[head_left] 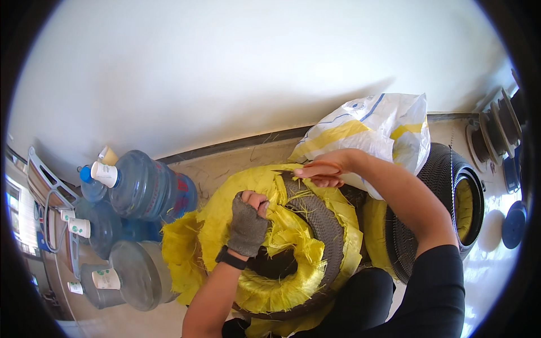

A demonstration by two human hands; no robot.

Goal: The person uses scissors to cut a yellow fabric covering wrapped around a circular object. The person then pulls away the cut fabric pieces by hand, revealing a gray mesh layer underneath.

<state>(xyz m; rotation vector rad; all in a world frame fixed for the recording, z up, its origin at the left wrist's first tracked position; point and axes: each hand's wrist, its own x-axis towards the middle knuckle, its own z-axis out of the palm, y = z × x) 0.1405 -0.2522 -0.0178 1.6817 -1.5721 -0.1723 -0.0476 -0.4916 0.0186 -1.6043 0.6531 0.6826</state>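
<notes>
Yellow woven wrap (217,188), torn and frayed along its edges, covers much of a ring-shaped coil (326,225) directly in front of the person, beneath both hands. A band of the coil's dark, ridged surface lies bare along the right side, between two ragged margins of wrap; the central hole (275,266) is dark. Left hand (248,222), in a grey fingerless glove with a black watch (231,259) at the wrist: grip curled nearly closed against the wrap, left of the bare band; whether a fold is pinched inside cannot be told. Right hand (324,169), bare, at the coil's far edge: fingers together and partly extended. A dark, pointed shape (286,172) shows just beyond the fingertips, too small to identify; whether this grip holds it cannot be told. Behind the coil, against the wall (225,67): a white bag (366,127) with yellow and blue stripes. Right: a second coil (437,174), partly wrapped in yellow, with spools (499,132) farther off. Left: water jugs (152,188) on the floor (222,160), several with paper cups (104,173) over their necks.
</notes>
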